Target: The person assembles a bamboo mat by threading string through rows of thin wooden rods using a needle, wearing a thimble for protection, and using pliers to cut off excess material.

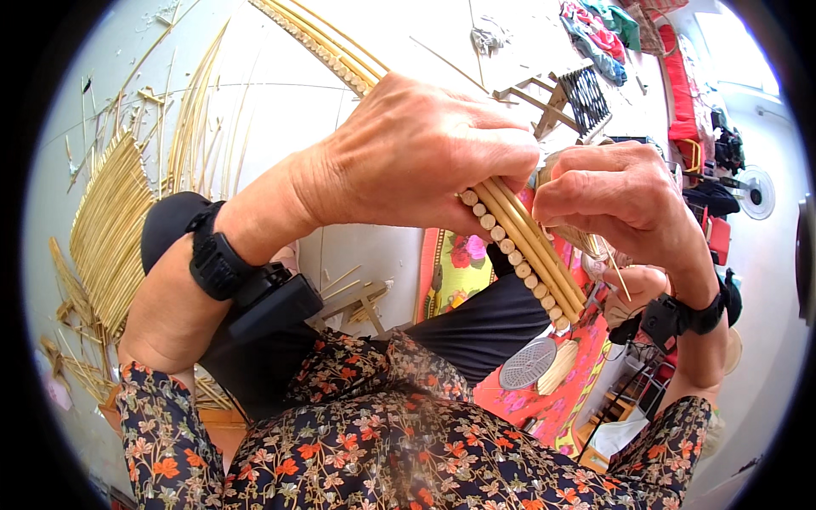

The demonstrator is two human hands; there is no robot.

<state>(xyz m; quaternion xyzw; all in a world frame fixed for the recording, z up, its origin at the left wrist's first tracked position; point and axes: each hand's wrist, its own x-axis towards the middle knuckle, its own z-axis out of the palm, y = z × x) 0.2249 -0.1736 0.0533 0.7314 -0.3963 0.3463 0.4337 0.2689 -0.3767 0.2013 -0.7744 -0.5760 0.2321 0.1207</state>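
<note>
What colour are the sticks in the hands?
Pale yellow-tan, like straw. The sticks show best in the head view, held by both hands.

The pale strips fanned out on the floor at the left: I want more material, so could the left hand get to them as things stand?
Probably not at once: the left hand is closed over the bamboo strip bundle, and the pale strips lie apart.

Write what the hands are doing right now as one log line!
left hand: gripping bamboo strip bundle | right hand: pinching thin strip at the bundle | floor: loose bamboo strips
</note>
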